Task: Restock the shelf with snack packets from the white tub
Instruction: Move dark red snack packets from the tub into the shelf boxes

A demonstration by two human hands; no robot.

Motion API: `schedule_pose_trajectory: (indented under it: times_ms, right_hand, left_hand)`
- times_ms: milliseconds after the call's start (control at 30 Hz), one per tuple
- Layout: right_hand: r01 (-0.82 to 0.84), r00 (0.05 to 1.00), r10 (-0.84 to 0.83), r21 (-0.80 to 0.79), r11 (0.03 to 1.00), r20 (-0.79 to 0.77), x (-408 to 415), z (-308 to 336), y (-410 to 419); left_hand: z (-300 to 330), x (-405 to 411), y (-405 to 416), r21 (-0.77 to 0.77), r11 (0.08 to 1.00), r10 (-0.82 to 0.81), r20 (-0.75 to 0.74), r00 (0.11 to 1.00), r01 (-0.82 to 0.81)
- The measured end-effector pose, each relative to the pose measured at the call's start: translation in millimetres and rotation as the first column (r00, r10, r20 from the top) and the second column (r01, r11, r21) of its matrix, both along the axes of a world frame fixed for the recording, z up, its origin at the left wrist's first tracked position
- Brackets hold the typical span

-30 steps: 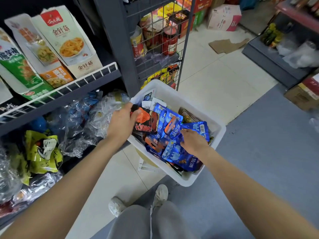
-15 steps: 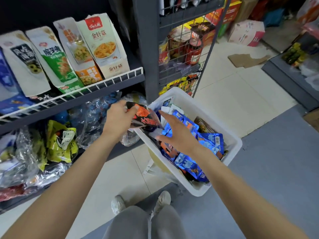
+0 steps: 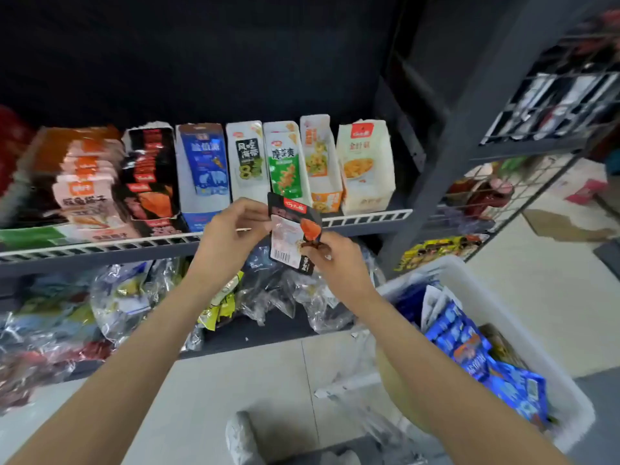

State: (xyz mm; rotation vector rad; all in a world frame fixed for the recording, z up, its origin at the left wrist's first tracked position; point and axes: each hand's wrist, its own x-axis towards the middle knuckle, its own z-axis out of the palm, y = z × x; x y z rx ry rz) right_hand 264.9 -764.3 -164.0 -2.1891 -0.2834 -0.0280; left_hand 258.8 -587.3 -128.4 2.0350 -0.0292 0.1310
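While the black snack packet (image 3: 292,234) is held upright in front of the shelf rail (image 3: 365,217), it is pinched from both sides. Its left edge is gripped between the thumb and curled fingers of the left hand (image 3: 231,234), and its lower right corner is pinched by the curled fingertips of the right hand (image 3: 335,258). The packet's back, with a barcode and an orange picture, is turned toward the camera. Just behind it, a row of upright display boxes (image 3: 248,162) is seen on the shelf (image 3: 100,255), among them a black box with orange print (image 3: 149,176) further left. Below the shelf, clear plastic bags (image 3: 127,297) of goods are piled. At the lower right, the white tub (image 3: 469,280) is seen on the floor, with blue packets (image 3: 469,344) heaped inside.
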Motion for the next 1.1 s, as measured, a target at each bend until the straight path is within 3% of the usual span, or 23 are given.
schedule_pose_trajectory:
  times_ms: [133,500,567,667,767,800,867,967,1100]
  right_hand:
    - [-0.077,0.996,0.076,0.037,0.996,0.038,25,18,81]
    - [-0.058,0.99,0.047,0.081,0.995,0.133,74,25,228]
    - [-0.056,0.971,0.051,0.012,0.998,0.234,73,23,234]
    - [-0.009,0.899,0.068,-0.135,0.991,0.433,69,25,240]
    - [-0.009,0.856,0.12,-0.218,0.976,0.502,70,25,240]
    - [-0.052,0.869,0.151,-0.216,0.975,0.471,70,25,238]
    - [-0.172,0.927,0.206,-0.133,0.976,0.312,71,26,233]
    - [-0.181,0.98,0.178,0.03,0.983,0.086,75,26,226]
    - [-0.071,0.997,0.069,0.068,0.995,0.032,86,21,225]
  left_hand:
    - [20,9,78,0.018,0.987,0.155,0.102,0.983,-0.157]
    - [44,42,214,0.252,0.925,0.225,0.241,0.944,-0.285]
    - [39,48,222,0.225,0.933,0.24,0.192,0.952,-0.281]
    - [33,53,220,0.15,0.949,0.288,-0.052,0.956,-0.277]
    - [33,55,215,-0.159,0.963,0.195,-0.156,0.968,-0.219]
    - [33,55,214,-0.239,0.949,0.172,-0.152,0.973,-0.205]
    - [36,55,216,-0.249,0.957,0.125,-0.119,0.985,-0.151]
    - [36,53,225,-0.069,0.997,0.037,-0.07,0.997,-0.042]
    - [37,57,227,0.18,0.982,-0.062,-0.008,0.998,0.063]
